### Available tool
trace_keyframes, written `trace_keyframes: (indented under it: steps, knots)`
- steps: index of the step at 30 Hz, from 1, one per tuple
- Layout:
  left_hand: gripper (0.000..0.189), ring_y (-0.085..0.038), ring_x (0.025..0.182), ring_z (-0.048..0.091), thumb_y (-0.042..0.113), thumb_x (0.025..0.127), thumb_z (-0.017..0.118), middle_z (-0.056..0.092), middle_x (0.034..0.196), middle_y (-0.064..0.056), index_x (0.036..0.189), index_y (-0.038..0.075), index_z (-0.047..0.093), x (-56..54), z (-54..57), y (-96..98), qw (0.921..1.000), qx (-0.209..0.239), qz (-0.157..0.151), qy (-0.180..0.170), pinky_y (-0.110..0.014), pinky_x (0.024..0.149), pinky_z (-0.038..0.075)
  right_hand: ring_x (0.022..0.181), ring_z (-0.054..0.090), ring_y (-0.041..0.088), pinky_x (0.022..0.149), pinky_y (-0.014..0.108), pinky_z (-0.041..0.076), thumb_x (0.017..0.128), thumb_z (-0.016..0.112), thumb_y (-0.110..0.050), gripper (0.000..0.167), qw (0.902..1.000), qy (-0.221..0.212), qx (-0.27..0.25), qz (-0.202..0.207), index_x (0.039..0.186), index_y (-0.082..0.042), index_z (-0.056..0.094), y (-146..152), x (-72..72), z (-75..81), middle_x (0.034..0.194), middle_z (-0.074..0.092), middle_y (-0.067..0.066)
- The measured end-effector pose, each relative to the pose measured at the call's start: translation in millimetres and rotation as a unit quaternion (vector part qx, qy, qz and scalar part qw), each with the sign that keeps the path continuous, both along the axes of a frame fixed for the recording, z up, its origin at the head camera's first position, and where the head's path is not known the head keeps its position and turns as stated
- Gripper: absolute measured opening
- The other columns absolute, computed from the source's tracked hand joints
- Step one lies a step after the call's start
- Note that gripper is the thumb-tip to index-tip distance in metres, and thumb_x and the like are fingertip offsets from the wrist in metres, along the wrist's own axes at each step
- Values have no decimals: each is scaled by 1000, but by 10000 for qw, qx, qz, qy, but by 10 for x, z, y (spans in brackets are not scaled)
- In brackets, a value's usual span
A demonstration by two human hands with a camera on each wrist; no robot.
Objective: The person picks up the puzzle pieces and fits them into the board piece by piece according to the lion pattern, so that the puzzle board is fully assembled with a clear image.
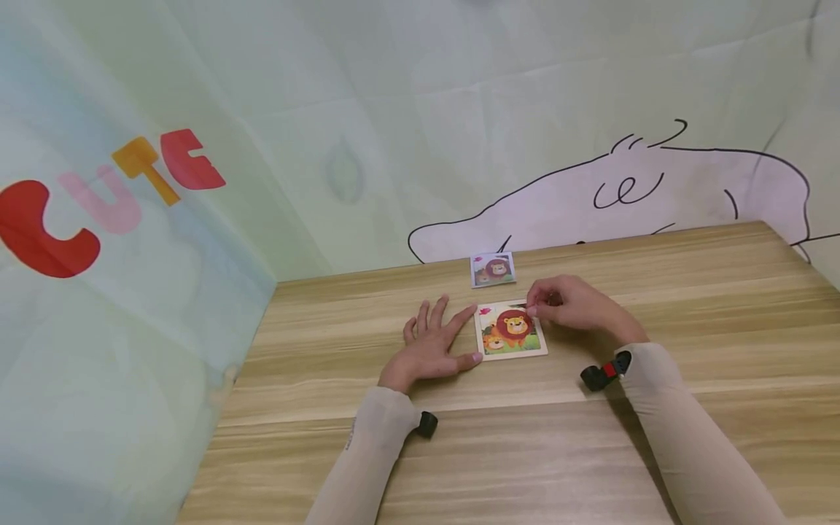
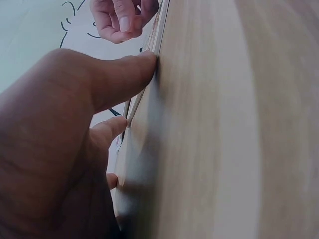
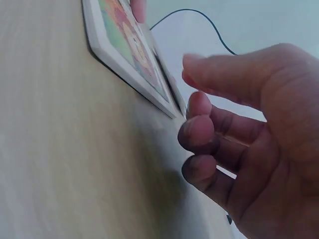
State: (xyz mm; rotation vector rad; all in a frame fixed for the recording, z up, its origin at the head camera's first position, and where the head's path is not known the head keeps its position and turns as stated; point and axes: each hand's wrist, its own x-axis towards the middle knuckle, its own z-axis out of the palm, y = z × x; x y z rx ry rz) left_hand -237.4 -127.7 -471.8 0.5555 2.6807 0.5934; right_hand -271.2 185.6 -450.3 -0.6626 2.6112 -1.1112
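Note:
A small square lion puzzle (image 1: 510, 332) with a pale frame lies flat on the table. Spread beside its left edge is my left hand (image 1: 429, 346), with the index fingertip at the upper left corner and the thumb at the lower left. The left wrist view has that thumb (image 2: 127, 74) against the frame's side. My right hand (image 1: 569, 302) hovers at the puzzle's upper right corner, fingers loosely bent. In the right wrist view, a gap shows between the thumb (image 3: 224, 74) and the bent fingers (image 3: 199, 134), and nothing is visible in it.
Behind the puzzle, near the table's back edge, lies a square card (image 1: 493, 270) with a similar lion picture. The wood-grain table (image 1: 499, 452) meets a printed cloth backdrop (image 1: 367, 131) at the back and left. Dark wrist devices (image 1: 605, 372) sit at both sleeves.

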Motion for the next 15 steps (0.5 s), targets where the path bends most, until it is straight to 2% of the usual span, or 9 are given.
trace_keyframes:
  steps: [3,6,10,13,15]
  knots:
    - [90,-46,167,-17,63,96,64,-9,183,-11,172,41,20,5,1,-5,9999,87,-17,73,-75,128,-4,86,57,21,75,31,48,104,68,-13,5,9994,167,23,-307,107,-11,72,30,1,29,92,68,4]
    - [91,-45,168,-16,64,96,63,-8,184,-11,172,42,18,1,-26,-32,9999,138,-5,103,-75,129,-3,91,60,24,78,35,51,105,68,-18,13,9969,432,98,-658,115,-9,70,35,19,69,99,69,9]
    - [94,-42,169,-16,70,95,57,-6,184,-8,173,43,11,-5,-35,-91,9996,286,23,19,-73,130,-3,120,63,38,100,56,54,106,69,-33,47,9925,706,58,-993,142,-6,59,20,46,150,133,67,20]
    - [97,-43,169,-8,74,95,54,1,184,-9,173,40,9,1,35,-139,9989,457,35,70,-74,129,1,145,49,47,117,70,41,103,70,-42,71,9894,1037,109,-1013,158,-5,44,-3,56,226,159,51,25]
    - [99,-44,169,-1,75,95,55,5,184,-10,174,39,7,7,110,-173,9988,472,57,132,-74,129,6,153,39,51,123,73,32,100,71,-46,81,9844,1453,308,-943,162,-5,39,-20,62,275,165,43,27]
